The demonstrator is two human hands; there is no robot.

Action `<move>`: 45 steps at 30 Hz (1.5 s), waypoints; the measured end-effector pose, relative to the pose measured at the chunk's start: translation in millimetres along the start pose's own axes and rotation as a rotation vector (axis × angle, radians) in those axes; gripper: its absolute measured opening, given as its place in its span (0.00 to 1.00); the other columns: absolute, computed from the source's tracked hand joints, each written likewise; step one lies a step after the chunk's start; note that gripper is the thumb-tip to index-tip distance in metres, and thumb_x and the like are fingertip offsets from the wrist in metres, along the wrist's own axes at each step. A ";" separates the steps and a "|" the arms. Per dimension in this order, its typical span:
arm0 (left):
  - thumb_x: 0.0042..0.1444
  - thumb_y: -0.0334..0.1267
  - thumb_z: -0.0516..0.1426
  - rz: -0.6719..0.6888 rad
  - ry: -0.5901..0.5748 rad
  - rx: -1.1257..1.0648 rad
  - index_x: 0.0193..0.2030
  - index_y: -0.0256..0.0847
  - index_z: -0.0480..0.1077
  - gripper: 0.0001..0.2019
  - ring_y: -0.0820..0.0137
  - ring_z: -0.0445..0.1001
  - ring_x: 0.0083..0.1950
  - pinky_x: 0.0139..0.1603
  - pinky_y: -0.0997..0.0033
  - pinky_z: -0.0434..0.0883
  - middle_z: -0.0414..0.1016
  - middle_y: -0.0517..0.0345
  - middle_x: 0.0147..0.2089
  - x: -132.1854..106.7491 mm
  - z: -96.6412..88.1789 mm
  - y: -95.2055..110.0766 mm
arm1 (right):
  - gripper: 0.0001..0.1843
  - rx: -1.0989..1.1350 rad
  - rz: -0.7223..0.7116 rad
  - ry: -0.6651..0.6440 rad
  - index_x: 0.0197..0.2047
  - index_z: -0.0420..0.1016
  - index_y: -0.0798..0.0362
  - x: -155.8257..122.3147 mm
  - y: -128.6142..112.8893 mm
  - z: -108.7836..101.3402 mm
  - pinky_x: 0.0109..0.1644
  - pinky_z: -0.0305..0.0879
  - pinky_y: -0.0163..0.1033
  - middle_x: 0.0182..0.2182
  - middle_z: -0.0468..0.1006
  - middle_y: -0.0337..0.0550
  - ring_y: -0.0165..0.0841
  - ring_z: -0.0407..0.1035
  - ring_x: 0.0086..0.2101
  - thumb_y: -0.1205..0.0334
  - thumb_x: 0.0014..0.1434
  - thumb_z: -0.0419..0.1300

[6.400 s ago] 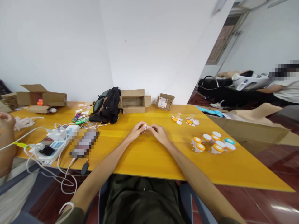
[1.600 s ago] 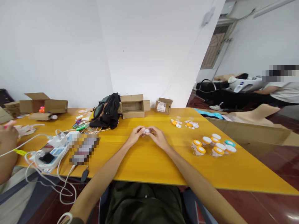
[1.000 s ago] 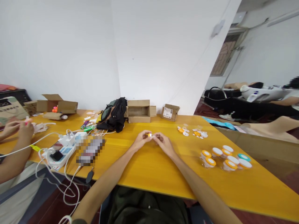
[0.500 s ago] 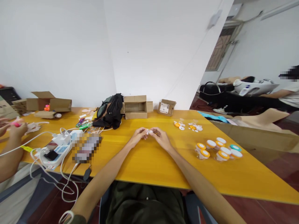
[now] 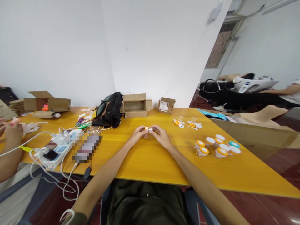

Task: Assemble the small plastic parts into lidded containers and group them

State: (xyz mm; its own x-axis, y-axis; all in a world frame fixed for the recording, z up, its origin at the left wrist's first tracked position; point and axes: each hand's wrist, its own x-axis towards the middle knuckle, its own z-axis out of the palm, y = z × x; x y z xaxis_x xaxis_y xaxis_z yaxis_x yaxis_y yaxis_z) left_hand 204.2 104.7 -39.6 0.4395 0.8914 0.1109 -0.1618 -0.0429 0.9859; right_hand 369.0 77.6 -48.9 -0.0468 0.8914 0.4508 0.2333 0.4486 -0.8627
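Observation:
My left hand and my right hand meet over the middle of the yellow table. Both pinch one small white and orange piece between their fingertips, held just above the tabletop. To the right stands a cluster of small clear jars with orange, white and teal lids. Farther back lies a scatter of small white and orange parts.
A white power strip with cables and a blurred flat item lie to the left. A black bag and open cardboard boxes sit at the back. Another person's hands work at the left edge.
My hands have stayed together on the small piece, turning it slightly. The camera view has shifted a little. The person at the left keeps handling something pink.

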 end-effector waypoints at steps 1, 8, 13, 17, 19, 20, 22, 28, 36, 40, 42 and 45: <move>0.41 0.51 0.68 -0.011 -0.003 0.008 0.33 0.38 0.73 0.20 0.75 0.70 0.26 0.32 0.73 0.66 0.72 0.61 0.26 0.1 -0.5 -0.1 | 0.14 -0.005 0.000 -0.001 0.36 0.74 0.48 -0.1 -0.4 -0.4 0.40 0.70 0.41 0.33 0.80 0.41 0.37 0.73 0.34 0.48 0.52 0.61; 0.42 0.57 0.67 -0.017 -0.002 0.104 0.30 0.36 0.73 0.23 0.76 0.68 0.24 0.28 0.75 0.64 0.73 0.58 0.25 -2.4 -2.3 1.5 | 0.15 0.007 0.004 -0.008 0.37 0.75 0.48 0.6 1.5 -3.0 0.43 0.70 0.42 0.35 0.81 0.42 0.37 0.73 0.36 0.47 0.51 0.62; 0.41 0.53 0.68 0.064 0.016 0.119 0.36 0.36 0.77 0.22 0.76 0.68 0.26 0.32 0.73 0.67 0.74 0.59 0.28 -4.6 -1.0 2.8 | 0.19 0.041 0.034 -0.010 0.36 0.76 0.50 2.2 5.0 -4.5 0.41 0.70 0.43 0.33 0.81 0.43 0.37 0.73 0.34 0.43 0.50 0.62; 0.39 0.49 0.70 0.088 0.040 0.107 0.39 0.37 0.78 0.22 0.75 0.69 0.28 0.34 0.71 0.68 0.76 0.57 0.32 -3.0 -0.5 0.6 | 0.23 0.064 0.045 -0.009 0.35 0.77 0.51 2.4 7.4 -4.9 0.38 0.70 0.42 0.32 0.80 0.44 0.36 0.72 0.31 0.39 0.50 0.61; 0.38 0.48 0.70 0.091 0.042 0.110 0.40 0.37 0.79 0.23 0.73 0.70 0.30 0.35 0.71 0.69 0.77 0.56 0.33 -1.1 -0.7 -1.5 | 0.24 0.066 0.046 -0.010 0.35 0.77 0.51 2.3 8.3 -5.2 0.36 0.69 0.41 0.30 0.79 0.43 0.35 0.71 0.30 0.38 0.50 0.61; 0.38 0.47 0.70 0.092 0.043 0.112 0.41 0.37 0.79 0.24 0.73 0.71 0.31 0.36 0.71 0.69 0.77 0.56 0.33 -0.1 -0.9 -2.5 | 0.24 0.063 0.048 -0.013 0.35 0.77 0.51 2.3 8.7 -5.5 0.35 0.69 0.41 0.29 0.79 0.42 0.35 0.70 0.28 0.37 0.50 0.61; 0.37 0.46 0.71 0.091 0.046 0.113 0.43 0.37 0.79 0.25 0.72 0.71 0.31 0.36 0.71 0.70 0.78 0.56 0.34 1.7 -1.4 -4.8 | 0.25 0.054 0.055 -0.016 0.33 0.77 0.51 2.5 9.3 -6.1 0.33 0.68 0.40 0.26 0.77 0.41 0.34 0.69 0.26 0.36 0.51 0.60; 0.35 0.44 0.71 0.107 0.079 0.138 0.43 0.39 0.79 0.25 0.70 0.73 0.34 0.38 0.70 0.72 0.79 0.54 0.38 4.3 -2.6 -9.7 | 0.26 0.055 0.094 -0.051 0.31 0.76 0.51 3.1 7.8 -8.3 0.31 0.68 0.40 0.22 0.75 0.40 0.33 0.68 0.24 0.35 0.51 0.58; 0.33 0.40 0.72 0.141 0.080 0.147 0.39 0.38 0.79 0.22 0.67 0.77 0.37 0.45 0.66 0.72 0.80 0.53 0.39 5.9 -3.4 -12.4 | 0.29 0.021 0.110 -0.052 0.25 0.73 0.51 2.3 6.0 -6.9 0.24 0.64 0.37 0.17 0.73 0.38 0.31 0.66 0.18 0.31 0.49 0.58; 0.33 0.39 0.72 0.124 0.070 0.157 0.38 0.38 0.78 0.22 0.66 0.77 0.37 0.46 0.65 0.72 0.81 0.53 0.36 6.1 -3.6 -15.3 | 0.30 -0.003 0.112 -0.067 0.24 0.72 0.51 1.8 8.2 -6.4 0.23 0.64 0.36 0.17 0.72 0.39 0.31 0.66 0.18 0.30 0.51 0.57; 0.33 0.39 0.73 0.110 0.074 0.162 0.37 0.37 0.77 0.21 0.66 0.77 0.37 0.45 0.65 0.72 0.81 0.53 0.36 6.0 -3.3 -16.1 | 0.29 -0.024 0.107 -0.085 0.24 0.72 0.51 1.4 10.3 -6.8 0.25 0.64 0.37 0.17 0.73 0.39 0.32 0.67 0.19 0.31 0.53 0.55; 0.34 0.41 0.72 0.099 0.082 0.152 0.37 0.38 0.76 0.21 0.66 0.77 0.38 0.46 0.65 0.72 0.80 0.54 0.36 5.7 -2.5 -15.4 | 0.29 -0.080 0.081 -0.102 0.23 0.72 0.51 1.4 14.3 -7.1 0.27 0.65 0.38 0.17 0.72 0.38 0.33 0.67 0.21 0.33 0.56 0.53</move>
State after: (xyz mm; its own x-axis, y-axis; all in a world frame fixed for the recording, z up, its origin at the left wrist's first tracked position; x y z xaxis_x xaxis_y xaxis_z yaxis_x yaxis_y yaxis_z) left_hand 206.9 111.5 -54.5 0.3538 0.9128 0.2040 -0.0626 -0.1945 0.9789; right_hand 379.1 84.8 -59.0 -0.1220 0.9283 0.3513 0.3165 0.3718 -0.8727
